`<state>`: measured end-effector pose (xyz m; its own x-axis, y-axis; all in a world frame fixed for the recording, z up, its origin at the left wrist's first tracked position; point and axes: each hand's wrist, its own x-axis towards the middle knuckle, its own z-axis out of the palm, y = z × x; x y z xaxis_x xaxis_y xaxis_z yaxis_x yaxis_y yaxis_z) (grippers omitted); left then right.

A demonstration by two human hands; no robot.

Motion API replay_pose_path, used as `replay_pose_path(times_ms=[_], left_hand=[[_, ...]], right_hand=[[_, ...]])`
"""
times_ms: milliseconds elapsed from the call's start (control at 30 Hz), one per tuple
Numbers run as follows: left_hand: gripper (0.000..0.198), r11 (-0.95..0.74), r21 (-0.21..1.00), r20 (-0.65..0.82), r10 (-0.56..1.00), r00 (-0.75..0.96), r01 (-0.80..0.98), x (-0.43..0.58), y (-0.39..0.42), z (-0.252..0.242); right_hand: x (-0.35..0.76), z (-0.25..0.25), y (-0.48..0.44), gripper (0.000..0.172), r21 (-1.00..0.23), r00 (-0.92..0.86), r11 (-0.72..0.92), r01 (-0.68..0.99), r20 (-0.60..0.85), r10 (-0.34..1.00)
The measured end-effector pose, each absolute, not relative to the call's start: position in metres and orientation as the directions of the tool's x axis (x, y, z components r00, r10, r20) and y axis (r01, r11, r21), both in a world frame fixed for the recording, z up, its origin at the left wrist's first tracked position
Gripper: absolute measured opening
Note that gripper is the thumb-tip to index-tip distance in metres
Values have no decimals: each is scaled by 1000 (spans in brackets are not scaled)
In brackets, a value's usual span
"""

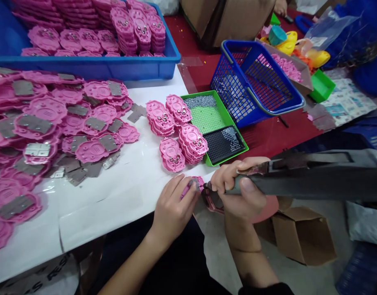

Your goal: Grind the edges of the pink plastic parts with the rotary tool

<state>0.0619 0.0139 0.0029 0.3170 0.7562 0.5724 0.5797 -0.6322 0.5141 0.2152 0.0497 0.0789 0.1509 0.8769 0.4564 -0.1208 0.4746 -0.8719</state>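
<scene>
Hands: L (172,209) pinches pink part (197,183), R (237,186) grips driver (299,176), white table (114,192) edge.

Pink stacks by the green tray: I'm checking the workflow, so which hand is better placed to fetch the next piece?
Probably the left hand: it only pinches the small pink part, while the right hand is wrapped around the grey power tool.

You get bright, even overhead light, soft shadows, wide-angle bending at the edges, and slight blur throughout.
</scene>
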Motion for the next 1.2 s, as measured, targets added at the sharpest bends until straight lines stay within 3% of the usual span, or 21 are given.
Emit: replay_pose_path(times_ms=[300, 567, 800, 1033, 1200], left_hand=[[26, -689, 464, 625, 700, 346, 557, 59, 15, 2], [29, -694, 462, 612, 701, 368, 553, 58, 14, 3], [24, -683, 495, 601, 716, 356, 538, 59, 15, 4], [24, -684, 483, 593, 715, 370, 547, 57, 17, 8], [26, -697, 471, 569, 708, 418, 541, 52, 17, 9]], right_hand=[[216, 80, 48, 20, -826, 89, 522, -214, 515, 852], [224, 84, 42, 21, -869, 6, 473, -145, 477, 879], [214, 81, 36, 19, -874, 130, 474, -108, 461, 878], [216, 89, 25, 25, -884, 75, 467, 22, 467, 881], [213, 95, 16, 23, -893, 171, 444, 71, 449, 877]])
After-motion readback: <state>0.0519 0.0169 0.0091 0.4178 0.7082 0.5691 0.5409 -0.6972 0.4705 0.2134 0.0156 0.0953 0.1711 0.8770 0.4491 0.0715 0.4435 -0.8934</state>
